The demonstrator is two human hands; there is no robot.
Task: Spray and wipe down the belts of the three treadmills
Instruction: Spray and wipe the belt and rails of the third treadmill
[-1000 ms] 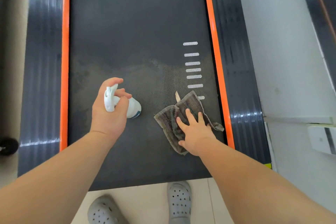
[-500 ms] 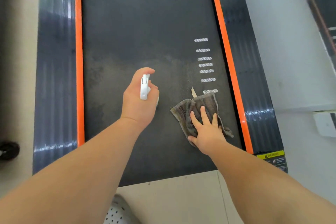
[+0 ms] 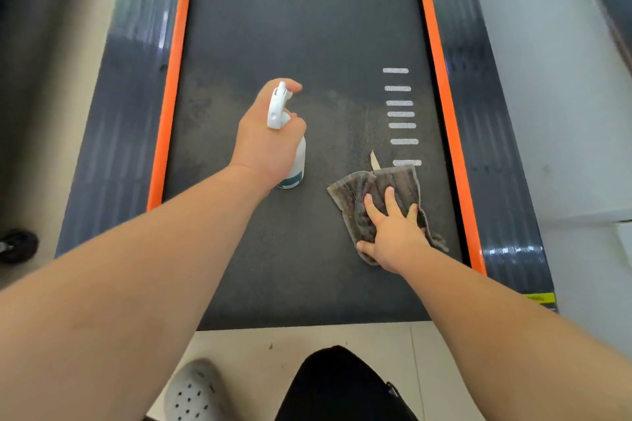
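A dark treadmill belt with orange side strips fills the middle of the view. My left hand grips a white spray bottle above the belt's centre, nozzle pointing away from me, index finger over the top. My right hand lies flat, fingers spread, pressing a grey-brown cloth onto the belt near its right edge. A damp, mottled patch shows on the belt around both hands.
White dash marks run along the belt's right side. Black side rails flank the orange strips. Pale floor lies at the near end, with a grey clog and a black-clad knee. Another machine's edge shows at the top right.
My left hand has lifted the bottle more upright and shifted toward the belt's centre. The right hand stays pressed on the cloth. The view moved closer, and a knee now shows.
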